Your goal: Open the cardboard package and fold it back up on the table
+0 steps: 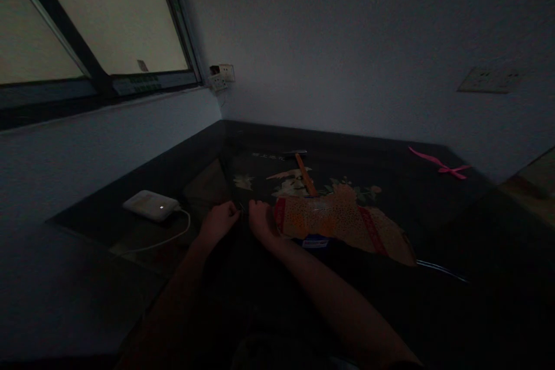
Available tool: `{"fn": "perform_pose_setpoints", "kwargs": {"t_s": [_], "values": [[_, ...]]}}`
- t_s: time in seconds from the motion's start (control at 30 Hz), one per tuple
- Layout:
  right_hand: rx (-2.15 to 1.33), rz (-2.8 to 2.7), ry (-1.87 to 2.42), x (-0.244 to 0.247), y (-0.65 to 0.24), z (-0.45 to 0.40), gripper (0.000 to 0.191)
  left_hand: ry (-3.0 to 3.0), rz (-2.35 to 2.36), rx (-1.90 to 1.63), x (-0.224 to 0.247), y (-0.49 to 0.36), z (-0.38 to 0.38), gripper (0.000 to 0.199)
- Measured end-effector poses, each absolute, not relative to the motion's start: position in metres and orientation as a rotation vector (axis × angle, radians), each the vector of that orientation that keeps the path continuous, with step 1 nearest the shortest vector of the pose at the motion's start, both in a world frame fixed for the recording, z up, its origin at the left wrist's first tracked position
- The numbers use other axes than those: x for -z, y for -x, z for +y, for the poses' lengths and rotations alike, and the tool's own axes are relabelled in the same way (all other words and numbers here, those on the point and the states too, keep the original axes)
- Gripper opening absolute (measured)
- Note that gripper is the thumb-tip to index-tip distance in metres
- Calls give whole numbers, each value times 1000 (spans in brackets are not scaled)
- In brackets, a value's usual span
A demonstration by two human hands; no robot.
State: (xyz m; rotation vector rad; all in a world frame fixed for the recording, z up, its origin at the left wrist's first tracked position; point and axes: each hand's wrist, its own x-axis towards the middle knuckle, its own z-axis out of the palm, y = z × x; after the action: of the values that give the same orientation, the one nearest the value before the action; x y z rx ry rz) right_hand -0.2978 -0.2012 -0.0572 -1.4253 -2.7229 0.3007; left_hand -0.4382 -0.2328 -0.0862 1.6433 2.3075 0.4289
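Note:
My left hand (218,221) is closed in a pinch above the dark table, its fingertips around something thin that is too small and dim to name. My right hand (262,222) faces it a short gap away, fingers curled in; what they hold, if anything, cannot be made out. Right beside the right wrist lies a tan, dotted flat piece with red bands (342,217), its edge ragged. A small blue item with a pale label (315,241) pokes out at its near edge. Behind it rests a hammer (304,172) with a wooden handle.
A white power bank-like device (150,206) with a white cable (184,228) lies at left. A pink ribbon (442,167) is at the far right. A thin shiny rod (442,269) extends from the tan piece. Walls with sockets (225,73) and a window bound the table (368,153).

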Motion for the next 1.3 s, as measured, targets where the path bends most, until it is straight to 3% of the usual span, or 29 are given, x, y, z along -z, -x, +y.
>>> {"fn": "perform_pose_setpoints", "kwargs": {"t_s": [0.3,0.5,0.63,0.73,0.8,0.87,0.97,1.07,1.3], "values": [[-247,-2676,1347,57,295,-206,30,-1688,2310,-453,85,434,-237,16],[-294,-2835,848,47,249,-256,19,-1662,2351,-494,86,436,-237,19],[-373,-2954,456,50,183,-290,11,-1850,2292,-784,63,415,-235,25],[-451,-2970,383,57,129,-299,11,-2095,1923,-1004,28,371,-233,32],[-510,-2953,465,63,97,-299,17,-2311,1596,-892,7,335,-229,48],[-557,-2893,554,69,71,-295,23,-2477,1312,-604,-8,302,-221,79],[-558,-2779,700,77,45,-288,26,-2556,1215,-161,-16,272,-204,108],[-580,-2668,793,78,34,-284,27,-2522,1255,97,-16,263,-190,111],[-406,-2620,596,72,35,-285,27,-2523,1291,170,-21,262,-191,113]]}}
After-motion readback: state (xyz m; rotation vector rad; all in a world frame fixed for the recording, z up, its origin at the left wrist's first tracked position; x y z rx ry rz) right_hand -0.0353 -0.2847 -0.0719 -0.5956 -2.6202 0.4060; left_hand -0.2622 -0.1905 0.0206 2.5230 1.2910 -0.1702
